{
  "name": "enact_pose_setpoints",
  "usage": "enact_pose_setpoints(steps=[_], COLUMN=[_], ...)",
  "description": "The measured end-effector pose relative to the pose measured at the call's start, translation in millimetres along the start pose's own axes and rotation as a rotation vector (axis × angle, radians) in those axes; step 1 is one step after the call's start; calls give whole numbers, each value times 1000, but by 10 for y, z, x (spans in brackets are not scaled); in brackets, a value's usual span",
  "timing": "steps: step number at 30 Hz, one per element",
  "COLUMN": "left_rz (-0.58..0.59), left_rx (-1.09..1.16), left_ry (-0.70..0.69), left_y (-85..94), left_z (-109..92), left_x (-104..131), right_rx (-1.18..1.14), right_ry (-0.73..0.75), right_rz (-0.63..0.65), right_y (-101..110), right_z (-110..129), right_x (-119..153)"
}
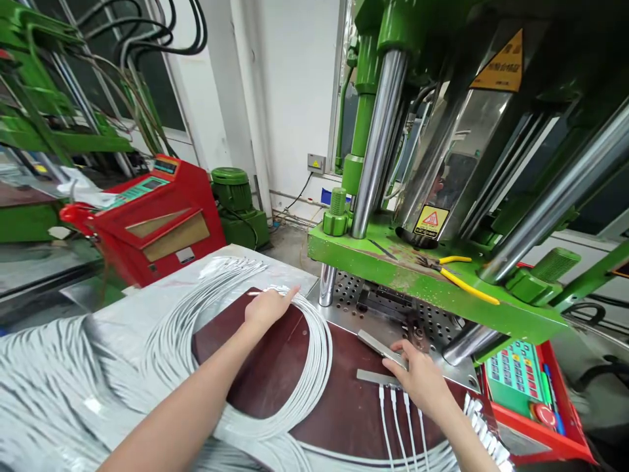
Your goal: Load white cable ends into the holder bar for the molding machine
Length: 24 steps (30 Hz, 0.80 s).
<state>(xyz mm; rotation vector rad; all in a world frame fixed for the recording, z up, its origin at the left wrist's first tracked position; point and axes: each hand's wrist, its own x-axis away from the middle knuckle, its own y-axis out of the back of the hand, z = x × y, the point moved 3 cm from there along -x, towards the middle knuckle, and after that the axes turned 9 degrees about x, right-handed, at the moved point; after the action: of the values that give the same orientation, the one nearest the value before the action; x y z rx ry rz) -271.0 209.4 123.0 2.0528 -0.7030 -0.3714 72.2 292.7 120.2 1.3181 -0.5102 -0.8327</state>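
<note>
My left hand (269, 308) reaches over the far end of a coil of white cables (319, 354), where the cable ends lie bunched. One digit sticks out to the right; the other fingers are hidden, so its grip does not show. My right hand (417, 377) pinches the near end of a flat metal bar (376, 345), tilted above the dark red board (339, 406). Just below it, a second metal bar (377, 377) lies on the board. Several white cables with connector ends (394, 397) run from that bar toward me.
A green press (363, 252) with steel columns stands ahead, yellow-handled pliers (457, 275) on its ledge. Below is a perforated metal plate (339, 314). More cables (44, 373) are heaped at left. A red control box (525, 380) is at right, a red cabinet (162, 229) at left.
</note>
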Motion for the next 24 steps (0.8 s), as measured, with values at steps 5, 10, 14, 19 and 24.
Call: enact_pose_setpoints(steps=[5, 10, 14, 19, 24], left_rz=[-66, -27, 226, 601, 701], left_rx=[-100, -41, 112, 220, 57], left_ry=[-101, -342, -560, -681, -891], left_y=[33, 109, -79, -357, -575], left_z=[-141, -448, -702, -792, -679], left_x=[204, 647, 1191, 1973, 2610], right_rx=[197, 213, 193, 134, -59], right_ry=[119, 137, 130, 103, 177], right_rz=[-48, -77, -86, -93, 117], right_y=[-152, -244, -228, 30, 225], right_z=[137, 136, 137, 34, -116], right_x=[-261, -377, -363, -204, 84])
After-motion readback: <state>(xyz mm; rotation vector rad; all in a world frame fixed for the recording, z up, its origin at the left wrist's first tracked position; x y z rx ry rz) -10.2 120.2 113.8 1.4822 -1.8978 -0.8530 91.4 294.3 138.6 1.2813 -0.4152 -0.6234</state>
